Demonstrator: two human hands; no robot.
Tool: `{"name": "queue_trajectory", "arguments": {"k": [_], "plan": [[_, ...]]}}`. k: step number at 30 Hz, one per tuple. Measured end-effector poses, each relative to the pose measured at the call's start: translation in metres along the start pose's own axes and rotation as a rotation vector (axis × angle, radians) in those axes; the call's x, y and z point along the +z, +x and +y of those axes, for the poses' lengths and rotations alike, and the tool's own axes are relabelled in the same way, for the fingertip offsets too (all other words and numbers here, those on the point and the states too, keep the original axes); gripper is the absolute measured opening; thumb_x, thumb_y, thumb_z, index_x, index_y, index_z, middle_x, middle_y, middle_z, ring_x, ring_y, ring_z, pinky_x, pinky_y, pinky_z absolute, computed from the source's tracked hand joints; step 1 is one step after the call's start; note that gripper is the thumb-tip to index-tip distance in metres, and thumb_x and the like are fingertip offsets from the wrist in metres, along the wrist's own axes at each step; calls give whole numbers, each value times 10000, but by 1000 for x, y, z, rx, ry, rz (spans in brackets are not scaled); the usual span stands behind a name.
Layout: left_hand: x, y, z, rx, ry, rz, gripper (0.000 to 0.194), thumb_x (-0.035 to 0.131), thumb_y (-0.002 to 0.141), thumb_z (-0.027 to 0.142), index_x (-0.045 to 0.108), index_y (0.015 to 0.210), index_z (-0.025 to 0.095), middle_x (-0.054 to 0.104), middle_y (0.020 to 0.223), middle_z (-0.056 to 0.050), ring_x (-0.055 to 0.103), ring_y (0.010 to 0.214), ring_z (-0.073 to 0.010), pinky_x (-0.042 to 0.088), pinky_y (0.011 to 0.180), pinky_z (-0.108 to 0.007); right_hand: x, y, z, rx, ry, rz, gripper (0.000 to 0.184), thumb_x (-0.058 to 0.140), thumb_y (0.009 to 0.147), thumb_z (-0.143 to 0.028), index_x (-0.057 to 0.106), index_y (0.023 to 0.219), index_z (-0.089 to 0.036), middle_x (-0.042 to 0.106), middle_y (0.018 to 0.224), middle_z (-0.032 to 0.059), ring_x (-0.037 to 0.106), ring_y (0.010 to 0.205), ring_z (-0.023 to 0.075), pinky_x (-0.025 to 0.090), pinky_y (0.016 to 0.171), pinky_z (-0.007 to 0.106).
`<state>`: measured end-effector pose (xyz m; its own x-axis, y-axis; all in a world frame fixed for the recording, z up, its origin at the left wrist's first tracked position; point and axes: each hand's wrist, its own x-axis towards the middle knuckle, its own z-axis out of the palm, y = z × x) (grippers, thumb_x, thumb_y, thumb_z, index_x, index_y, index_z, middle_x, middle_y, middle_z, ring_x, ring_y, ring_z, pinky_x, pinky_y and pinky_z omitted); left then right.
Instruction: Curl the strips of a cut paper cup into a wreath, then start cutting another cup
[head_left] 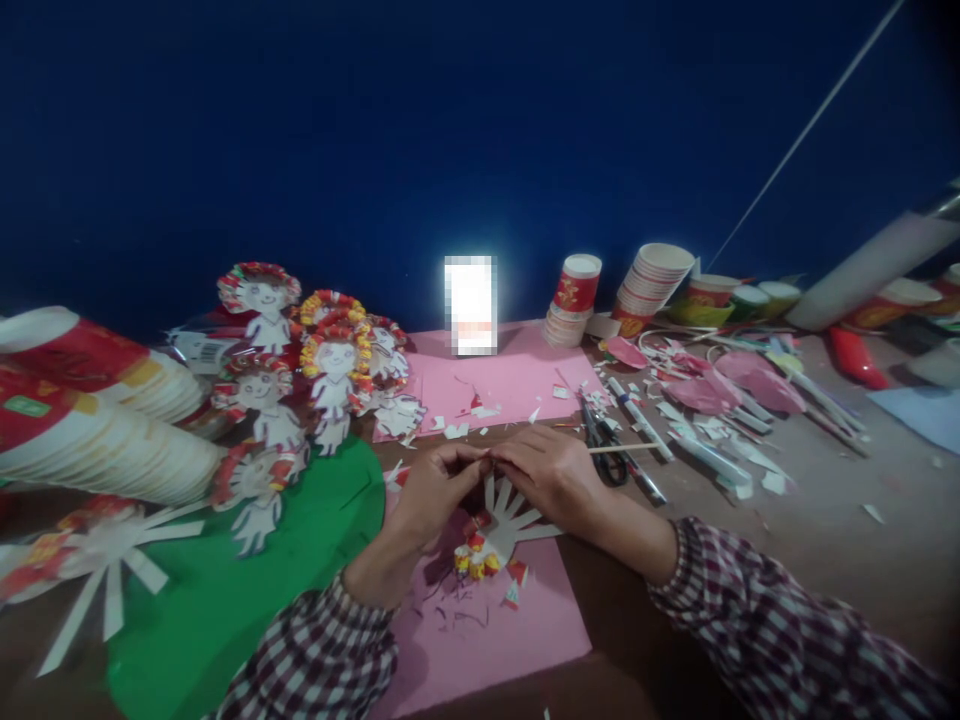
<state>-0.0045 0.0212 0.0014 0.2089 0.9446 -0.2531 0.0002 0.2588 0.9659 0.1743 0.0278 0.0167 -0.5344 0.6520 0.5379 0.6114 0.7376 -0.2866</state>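
Observation:
Over the front pink sheet [525, 630], a paper cup cut into fanned white strips [506, 525] lies below my hands. Some strips stick out straight, while others are rolled into red and yellow curls [476, 560]. My left hand [439, 490] is closed, thumb and fingertips pinching the end of a strip. Fingertips meeting it, my right hand [555, 475] is closed with the strips underneath. A thin wooden stick [622, 449] runs out from behind my right hand; its other end is hidden by the fingers.
Finished paper figures [334, 375] with curled rims and a green round sheet [300, 560] are at left, beside stacked paper cups [112, 430]. Scissors [604, 445], markers and white scraps [705, 430] litter the right. More cups [652, 285] and a bright, blurred-out screen [471, 305] stand behind.

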Motion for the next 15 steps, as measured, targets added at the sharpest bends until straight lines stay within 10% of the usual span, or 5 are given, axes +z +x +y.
{"name": "queue_trajectory", "arguments": {"k": [15], "plan": [[3, 0, 1, -3, -86, -13, 268, 725, 671, 322, 650, 837, 126, 631, 665, -7, 542, 537, -84, 426, 496, -194, -1, -1, 1, -36, 2, -40, 170, 481, 889, -176, 651, 903, -182, 672, 819, 27, 597, 792, 137, 483, 749, 270]]}}
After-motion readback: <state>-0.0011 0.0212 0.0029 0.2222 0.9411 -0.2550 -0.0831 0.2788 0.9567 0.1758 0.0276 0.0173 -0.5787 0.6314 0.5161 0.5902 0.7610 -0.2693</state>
